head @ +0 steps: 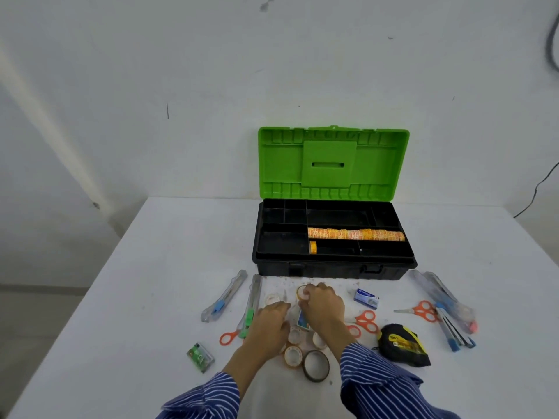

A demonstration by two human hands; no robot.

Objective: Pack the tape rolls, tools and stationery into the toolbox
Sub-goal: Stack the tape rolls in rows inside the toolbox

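Right now the toolbox sits open at the back of the surface, its green lid standing upright so every black tray compartment is reachable from above. A long row of orange tape rolls already fills one middle channel on edge, and a single orange roll stands at the left end of the channel in front of it, which suggests that second row is only just begun. Your right hand is curled over a small roll of tape just in front of the box, fingertips pinching it, probably ready to lift it. Your left hand rests fingers-down among the loose clear rolls; whether it grips one you cannot tell, since the fingers hide what lies under them. A larger dark-rimmed roll lies flat nearest you. Further out, two utility knives lie to the left with an orange-handled pair of scissors and a small green packet. To the right are a blue staple box, more scissors, a black and yellow tape measure and a bundle of cutters and pens. Most of the tools and stationery remain outside, so the packing looks early.
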